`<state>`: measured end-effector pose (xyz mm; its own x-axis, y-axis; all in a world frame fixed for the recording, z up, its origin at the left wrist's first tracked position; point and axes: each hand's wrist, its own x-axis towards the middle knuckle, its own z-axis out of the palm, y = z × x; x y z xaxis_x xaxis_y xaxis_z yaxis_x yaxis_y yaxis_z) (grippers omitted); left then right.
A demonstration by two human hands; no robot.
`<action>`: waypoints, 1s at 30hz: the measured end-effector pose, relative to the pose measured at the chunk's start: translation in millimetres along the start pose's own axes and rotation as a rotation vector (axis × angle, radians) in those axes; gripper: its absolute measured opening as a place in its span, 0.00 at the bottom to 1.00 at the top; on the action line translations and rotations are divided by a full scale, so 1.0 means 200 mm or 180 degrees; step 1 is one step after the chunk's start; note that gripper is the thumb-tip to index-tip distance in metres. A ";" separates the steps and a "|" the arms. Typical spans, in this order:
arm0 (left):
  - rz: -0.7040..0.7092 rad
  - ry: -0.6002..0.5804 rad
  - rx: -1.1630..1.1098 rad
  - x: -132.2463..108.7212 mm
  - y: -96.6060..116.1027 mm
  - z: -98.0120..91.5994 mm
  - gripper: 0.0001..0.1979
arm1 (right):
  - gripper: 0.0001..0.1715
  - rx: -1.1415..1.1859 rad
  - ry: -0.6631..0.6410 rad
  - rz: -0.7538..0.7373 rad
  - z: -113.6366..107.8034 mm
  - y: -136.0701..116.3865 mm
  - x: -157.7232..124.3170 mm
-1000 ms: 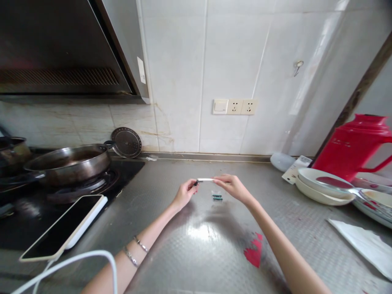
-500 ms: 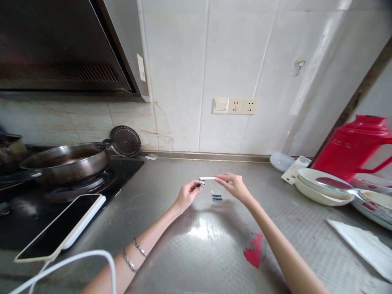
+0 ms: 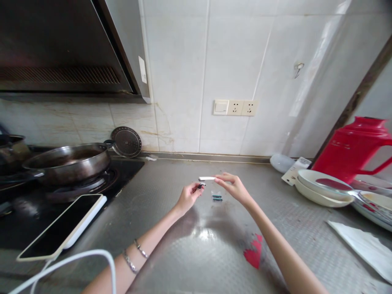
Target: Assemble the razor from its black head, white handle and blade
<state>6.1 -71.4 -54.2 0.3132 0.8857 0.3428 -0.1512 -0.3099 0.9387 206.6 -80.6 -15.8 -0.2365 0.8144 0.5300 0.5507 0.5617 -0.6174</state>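
My left hand (image 3: 186,199) pinches a small black and silver piece (image 3: 202,185), too small to name, between thumb and fingertips. From the right, my right hand (image 3: 235,188) grips the end of a slim white stick-like tool (image 3: 206,178). The tool lies almost level, its free tip just above the small piece; whether they touch I cannot tell. On the steel counter (image 3: 196,261) below my right hand rests a little clear packet (image 3: 217,197) with dark green strips in it.
At the left, a phone (image 3: 61,228) with a white cable (image 3: 92,252) overlaps the stove edge near a steel pan (image 3: 70,165). Stacked bowls (image 3: 324,196), a red thermos jug (image 3: 349,151) and white paper (image 3: 361,245) are on the right. A red patch (image 3: 254,253) marks the counter.
The small piece in my left hand has dropped slightly away from the white tool. Both hands keep their grips, and the view has tilted a little.
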 end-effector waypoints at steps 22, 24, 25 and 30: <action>-0.0076 0.0041 -0.0074 -0.01 0.02 0.02 0.12 | 0.22 0.0041 0.0104 0.0158 0.00 0.03 -0.02; -0.0100 0.0030 -0.0069 -0.01 0.02 0.02 0.13 | 0.23 -0.0026 0.0171 0.0254 0.00 0.03 -0.02; -0.0108 0.0025 -0.0067 -0.01 0.03 0.02 0.13 | 0.24 -0.0007 0.0174 0.0259 0.00 0.03 -0.02; -0.0043 0.0022 -0.0077 -0.01 0.02 0.02 0.13 | 0.23 0.0182 0.0067 0.0114 0.01 0.02 -0.02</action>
<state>8.2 -75.1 -51.1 0.3088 0.8921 0.3298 -0.1697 -0.2895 0.9420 209.4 -81.5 -22.1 -0.2001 0.8312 0.5186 0.5117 0.5401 -0.6682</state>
